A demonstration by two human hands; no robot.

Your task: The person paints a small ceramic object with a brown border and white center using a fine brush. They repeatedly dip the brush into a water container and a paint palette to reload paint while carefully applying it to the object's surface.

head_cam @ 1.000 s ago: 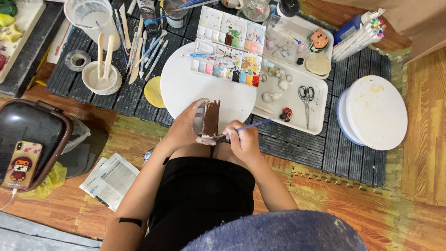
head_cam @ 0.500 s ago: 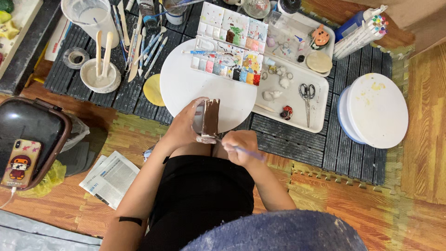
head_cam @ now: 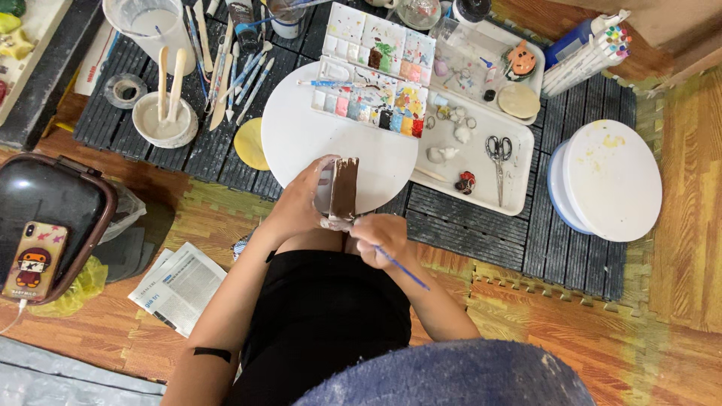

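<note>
My left hand (head_cam: pixel 297 204) grips a small box-shaped clay piece (head_cam: pixel 343 188) whose upper face is painted brown, held upright over the near edge of a round white board (head_cam: pixel 301 135). My right hand (head_cam: pixel 381 237) sits just below the piece and holds a thin blue-handled paintbrush (head_cam: pixel 402 268), its handle pointing down and to the right toward my lap. The brush tip is hidden by my fingers at the base of the piece. A paint palette (head_cam: pixel 376 71) with many coloured wells lies on the far part of the board.
A white tray (head_cam: pixel 519 162) holds scissors (head_cam: pixel 496 154) and small clay figures. A stack of round white boards (head_cam: pixel 609 177) sits at right, markers (head_cam: pixel 590 45) behind. At left stand a water cup (head_cam: pixel 147 26), a bowl with sticks (head_cam: pixel 164 120), brushes, a black case (head_cam: pixel 45 195) with a phone (head_cam: pixel 34 259), and papers (head_cam: pixel 177 286).
My right hand turned the brush: its handle pointed up and right toward the tray, and now points down and right. The hand moved closer under the clay piece.
</note>
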